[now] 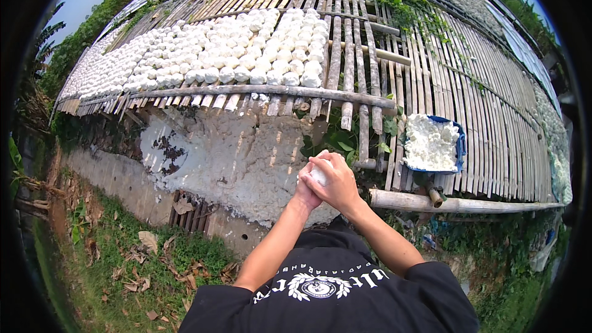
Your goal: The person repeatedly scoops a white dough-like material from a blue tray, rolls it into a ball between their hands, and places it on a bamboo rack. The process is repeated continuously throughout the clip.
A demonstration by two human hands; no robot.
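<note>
My left hand (306, 187) and my right hand (340, 185) are cupped together in front of my chest. Between them they press a ball of white, moist-looking paste (319, 173), mostly covered by my palms and fingers. To the right, a blue crate (461, 145) heaped with the same crumbly white paste (430, 143) rests on bamboo slats. Many similar white balls (231, 55) sit in close rows on the bamboo rack (364, 61) at the far left.
A bamboo pole (462, 204) runs along the rack's near edge at right; another pole (265, 89) borders the rows of balls. Below the rack lies ground coated in pale residue (246, 160). Green vines (401, 0) grow over the slats. Grass and dry leaves (148, 240) cover the lower left.
</note>
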